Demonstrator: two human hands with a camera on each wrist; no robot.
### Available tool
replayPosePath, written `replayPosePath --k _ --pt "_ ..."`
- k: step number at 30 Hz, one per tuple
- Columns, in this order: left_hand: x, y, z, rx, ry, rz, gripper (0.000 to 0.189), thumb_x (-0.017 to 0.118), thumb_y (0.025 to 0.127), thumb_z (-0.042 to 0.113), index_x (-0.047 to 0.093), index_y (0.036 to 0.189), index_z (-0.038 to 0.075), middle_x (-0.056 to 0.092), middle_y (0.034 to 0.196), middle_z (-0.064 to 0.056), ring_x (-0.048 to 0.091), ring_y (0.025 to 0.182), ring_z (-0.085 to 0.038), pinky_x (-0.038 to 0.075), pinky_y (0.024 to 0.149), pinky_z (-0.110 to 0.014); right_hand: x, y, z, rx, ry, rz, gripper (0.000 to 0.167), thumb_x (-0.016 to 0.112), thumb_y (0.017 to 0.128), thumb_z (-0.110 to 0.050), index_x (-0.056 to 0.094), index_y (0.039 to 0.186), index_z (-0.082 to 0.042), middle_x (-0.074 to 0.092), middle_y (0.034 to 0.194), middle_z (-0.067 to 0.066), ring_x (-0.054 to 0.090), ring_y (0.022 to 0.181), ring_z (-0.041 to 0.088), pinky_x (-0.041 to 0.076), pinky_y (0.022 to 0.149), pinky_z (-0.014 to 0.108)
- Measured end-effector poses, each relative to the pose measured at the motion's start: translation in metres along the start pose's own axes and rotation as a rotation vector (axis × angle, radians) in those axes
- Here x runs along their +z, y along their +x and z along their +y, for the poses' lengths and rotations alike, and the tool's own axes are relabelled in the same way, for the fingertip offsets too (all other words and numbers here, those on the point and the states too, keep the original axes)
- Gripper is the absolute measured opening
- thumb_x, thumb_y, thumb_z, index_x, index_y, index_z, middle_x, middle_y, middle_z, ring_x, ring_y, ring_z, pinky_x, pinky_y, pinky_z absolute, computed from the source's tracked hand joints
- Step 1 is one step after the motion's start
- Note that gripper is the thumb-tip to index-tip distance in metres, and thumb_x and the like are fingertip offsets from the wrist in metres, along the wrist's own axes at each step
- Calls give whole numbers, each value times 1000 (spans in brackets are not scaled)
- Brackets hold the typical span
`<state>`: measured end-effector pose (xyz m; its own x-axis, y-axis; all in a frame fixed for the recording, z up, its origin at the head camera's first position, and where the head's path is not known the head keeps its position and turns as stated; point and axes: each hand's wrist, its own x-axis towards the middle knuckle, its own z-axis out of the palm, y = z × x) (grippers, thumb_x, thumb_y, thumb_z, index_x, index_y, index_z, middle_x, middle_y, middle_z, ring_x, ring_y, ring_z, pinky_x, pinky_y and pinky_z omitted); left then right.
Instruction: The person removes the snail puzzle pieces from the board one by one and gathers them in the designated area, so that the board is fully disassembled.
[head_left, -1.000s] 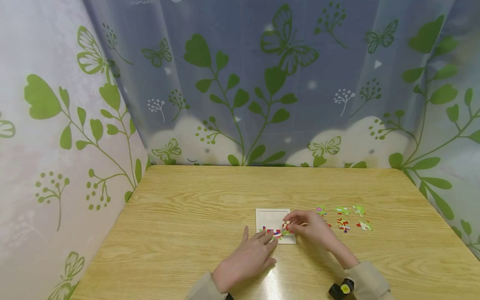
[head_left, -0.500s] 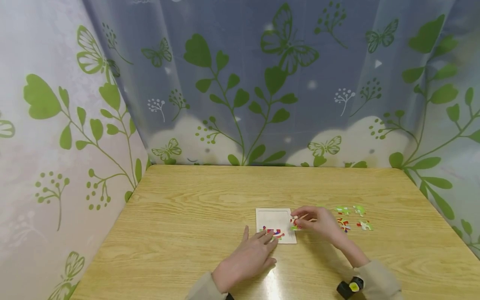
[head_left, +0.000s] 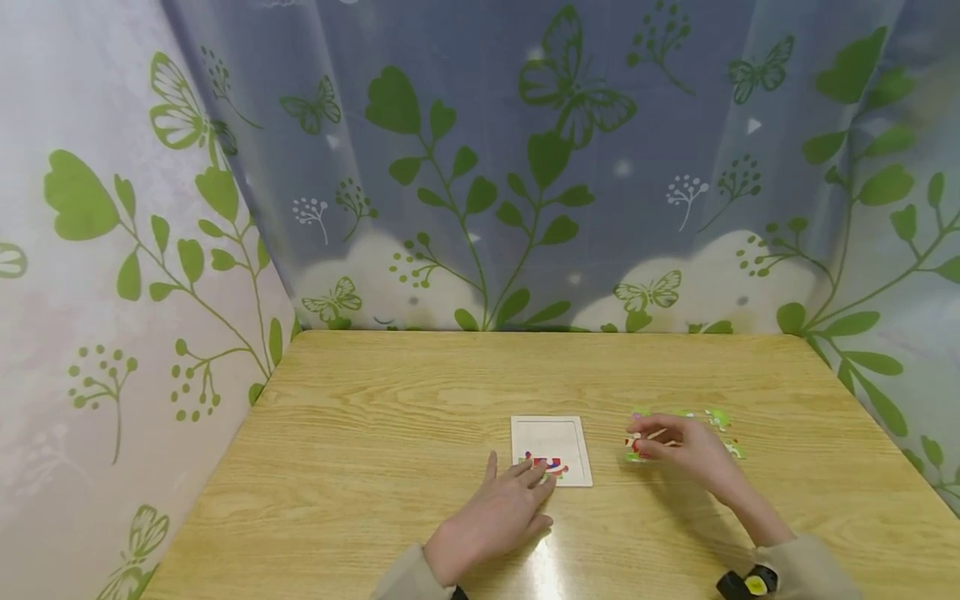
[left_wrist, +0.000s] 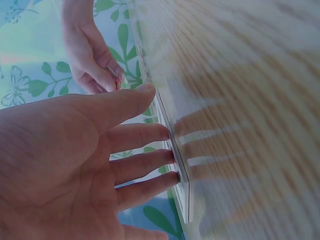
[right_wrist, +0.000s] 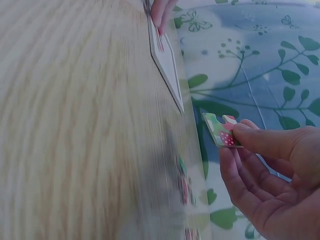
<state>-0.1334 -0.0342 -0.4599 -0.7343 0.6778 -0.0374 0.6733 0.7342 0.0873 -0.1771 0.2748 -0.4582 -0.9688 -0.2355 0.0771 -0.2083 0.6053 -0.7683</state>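
Observation:
My right hand [head_left: 693,454] pinches a puzzle piece [right_wrist: 219,132] between thumb and fingers, off the table and to the right of the white puzzle tray [head_left: 547,432]. Green with red, dotted patches shows on that piece in the right wrist view. My left hand [head_left: 497,518] lies with fingers spread, fingertips on the front left part of the tray. Under and beside those fingertips are joined puzzle pieces [head_left: 551,463] in red, white and purple, partly hidden. In the left wrist view the straight fingers [left_wrist: 142,162] touch the tray at its edge.
Loose puzzle pieces [head_left: 717,418] lie on the wooden table [head_left: 375,417] at the right, partly covered by my right hand. A printed curtain [head_left: 480,167] with leaves and butterflies stands behind the table and along its sides.
My right hand has moved right, from over the tray's right side to beside the loose pieces, still pinching the puzzle piece. My left hand has stayed in place.

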Motion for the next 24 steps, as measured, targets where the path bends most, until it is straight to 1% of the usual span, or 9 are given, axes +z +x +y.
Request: replayPosePath --k 4,7,11,18,24 --pt "1 0 0 5 17 10 54 60 100 43 55 147 18 48 154 -3 45 143 -22 34 113 -66 -15 -10 8 24 -37 8 28 73 94 -23 74 118 -8 75 107 9 70 83 7 56 69 26" --pt "1 0 0 9 23 15 54 60 100 43 55 147 18 49 154 -3 45 143 -22 34 113 -66 -26 -18 14 40 -56 28 30 72 95 -24 72 119 -8 75 107 8 69 83 5 56 69 27" --pt "1 0 0 9 18 10 54 60 100 43 55 147 17 48 154 -3 45 143 -22 34 113 -66 -40 -27 23 52 -66 53 31 73 94 -20 70 120 -3 75 102 8 70 81 5 56 68 26" --pt "0 1 1 3 14 2 55 59 100 43 54 148 18 47 155 -3 44 143 -23 33 114 -66 -62 -42 41 113 -78 79 35 73 94 -22 69 120 1 76 100 7 70 80 3 55 69 23" --pt "0 0 1 3 20 3 55 59 100 44 54 148 18 47 155 -3 45 143 -23 33 113 -66 -75 -52 54 130 -79 62 35 73 94 -19 69 119 5 77 97 6 71 78 4 58 69 24"
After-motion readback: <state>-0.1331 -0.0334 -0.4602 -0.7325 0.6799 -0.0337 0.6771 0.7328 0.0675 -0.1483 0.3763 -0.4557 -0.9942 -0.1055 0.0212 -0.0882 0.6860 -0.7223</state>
